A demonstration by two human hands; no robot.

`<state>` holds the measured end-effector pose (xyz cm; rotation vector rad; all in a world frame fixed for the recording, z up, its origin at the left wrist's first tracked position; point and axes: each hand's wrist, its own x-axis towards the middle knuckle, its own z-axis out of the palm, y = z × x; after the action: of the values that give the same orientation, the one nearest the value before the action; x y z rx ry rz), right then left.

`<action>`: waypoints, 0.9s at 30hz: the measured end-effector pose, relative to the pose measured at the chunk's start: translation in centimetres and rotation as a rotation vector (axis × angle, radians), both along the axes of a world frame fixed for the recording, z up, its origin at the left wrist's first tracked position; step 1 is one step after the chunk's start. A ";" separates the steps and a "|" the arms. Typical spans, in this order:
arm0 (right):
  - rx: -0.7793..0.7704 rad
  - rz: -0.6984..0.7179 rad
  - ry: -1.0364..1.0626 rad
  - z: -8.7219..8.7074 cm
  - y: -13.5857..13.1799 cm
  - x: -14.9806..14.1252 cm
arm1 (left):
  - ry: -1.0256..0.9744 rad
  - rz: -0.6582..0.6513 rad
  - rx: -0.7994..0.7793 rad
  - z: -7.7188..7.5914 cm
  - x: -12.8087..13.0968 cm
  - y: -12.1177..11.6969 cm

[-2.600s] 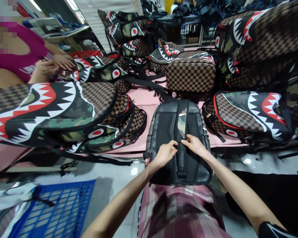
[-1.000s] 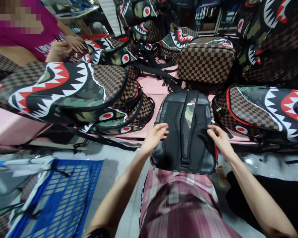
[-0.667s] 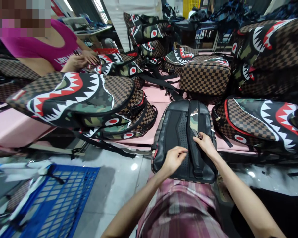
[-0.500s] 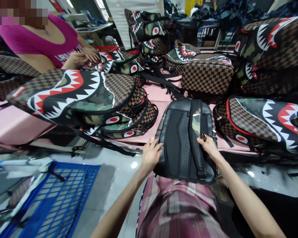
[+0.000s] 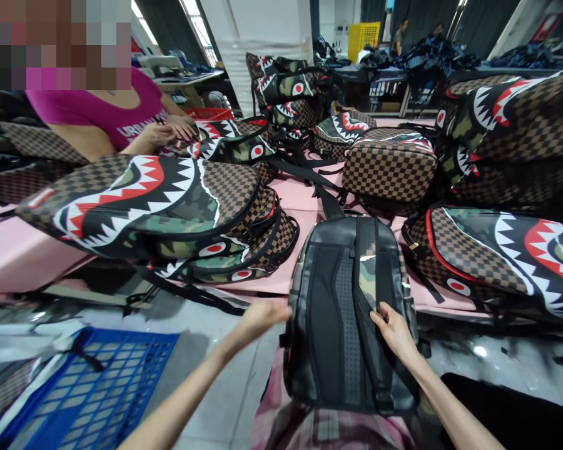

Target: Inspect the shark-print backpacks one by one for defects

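Note:
A backpack [image 5: 326,312] lies back side up before me, its black padded back panel and straps showing, its lower end over my lap. My right hand [image 5: 394,331] is closed over the right shoulder strap [image 5: 367,281], which has a camouflage patch. A small dark pointed tool, like thread snips [image 5: 384,315], shows at its fingers, partly hidden. My left hand [image 5: 265,317] is at the backpack's left edge, fingers stretched out towards it; whether the tips touch is unclear.
Shark-mouth checkered backpacks lie stacked at left [image 5: 169,200], at right [image 5: 488,256] and further back [image 5: 389,165] on the pink table [image 5: 286,194]. A co-worker in a magenta shirt [image 5: 98,119] handles another backpack. A blue plastic crate [image 5: 98,375] stands at lower left.
The backpack has come closer to me, over my lap. My left hand has moved off its surface to the left edge. My right hand stays at the strap. The view has tilted up.

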<state>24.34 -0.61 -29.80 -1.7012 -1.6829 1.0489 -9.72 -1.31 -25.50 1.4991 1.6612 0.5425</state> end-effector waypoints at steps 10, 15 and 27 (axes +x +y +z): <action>-0.058 0.001 0.002 -0.1 -0.8 -0.2 | -0.501 0.162 0.157 5.2 10.2 29.0; -0.055 -0.018 0.030 0.0 -0.2 0.4 | -0.690 0.135 0.294 7.3 10.2 28.3; -0.027 0.031 0.146 -0.3 2.6 0.2 | -0.391 0.019 0.288 -0.1 8.6 6.1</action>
<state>24.58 1.95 -30.09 -1.5797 -1.6136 1.1854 -1.12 4.84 -25.64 1.4617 1.3321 1.0498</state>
